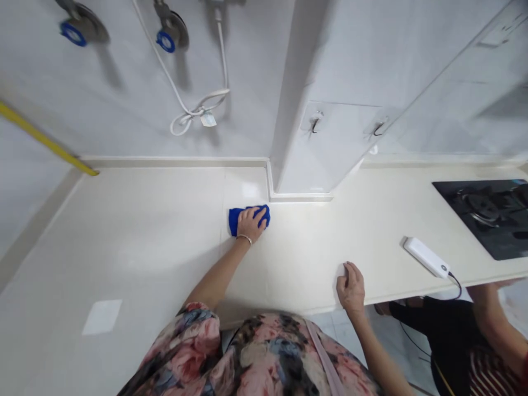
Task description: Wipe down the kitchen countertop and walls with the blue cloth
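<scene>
A blue cloth lies bunched on the pale countertop, just in front of the base of the wall column. My left hand presses on it from above, fingers curled over the cloth, a bracelet at the wrist. Near the counter's front edge, to the right, my right hand rests with its fingers folded in; whatever they may hold is hidden.
A white device with a dark cable lies right of my right hand, before a black gas hob. Another person's arm shows at lower right. A hook panel, valves and a looped white cable are on the walls.
</scene>
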{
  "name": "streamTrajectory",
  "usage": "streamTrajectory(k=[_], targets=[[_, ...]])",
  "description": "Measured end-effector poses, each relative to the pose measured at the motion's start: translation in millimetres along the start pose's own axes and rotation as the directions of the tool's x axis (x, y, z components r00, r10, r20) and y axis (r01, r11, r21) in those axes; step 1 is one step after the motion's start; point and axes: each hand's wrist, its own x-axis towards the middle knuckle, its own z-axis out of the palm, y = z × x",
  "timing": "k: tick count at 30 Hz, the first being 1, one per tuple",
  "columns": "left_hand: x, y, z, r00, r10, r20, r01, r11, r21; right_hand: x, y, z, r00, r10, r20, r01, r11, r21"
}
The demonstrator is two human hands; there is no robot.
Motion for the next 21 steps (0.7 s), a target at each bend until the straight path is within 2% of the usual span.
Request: streamTrajectory(k=[3, 7, 10, 12, 14, 16, 18, 21], targets=[[-58.1, 52.3, 15.7, 0.999, 0.036, 0.015, -0.036, 0.999, -0.019, 0.7, 2.0, 3.6, 0.999, -0.046, -0.019, 0.046, 0.999, 0.001], [-119.5, 149.9, 55.0, 0.978, 0.201, 0.053, -0.196, 0.976, -0.093, 2.0, 7.4, 5.0, 0.996, -0.085, -0.023, 0.086, 0.996, 0.023], [-145.6, 215.0, 80.4, 0.941, 0.331, 0.068, -0.318, 0.936, -0.151, 2.1, 16.4, 5.0, 0.995, -0.101, -0.011, 0.102, 0.992, 0.075], [-152.4, 238.8, 88.7, 0.923, 0.378, 0.076, -0.362, 0.917, -0.169, 1.8, 22.5, 5.2, 0.993, -0.116, -0.009, 0.116, 0.988, 0.104], [-156.1, 242.3, 88.8, 0.912, 0.4, 0.089, -0.382, 0.909, -0.167, 1.6, 26.6, 5.4, 0.991, -0.134, -0.01, 0.135, 0.984, 0.117], [-163.4, 227.2, 81.0, 0.917, 0.385, 0.108, -0.369, 0.919, -0.142, 1.4, 28.4, 5.3, 0.99, -0.142, -0.018, 0.143, 0.982, 0.119], [-177.9, 198.4, 65.9, 0.949, 0.294, 0.117, -0.286, 0.955, -0.081, 1.2, 28.6, 5.2, 0.991, -0.131, -0.031, 0.134, 0.983, 0.124], [-212.3, 139.9, 29.9, 0.996, 0.034, 0.088, -0.039, 0.998, 0.054, 0.9, 28.6, 6.1, 0.994, -0.107, -0.036, 0.111, 0.983, 0.143]])
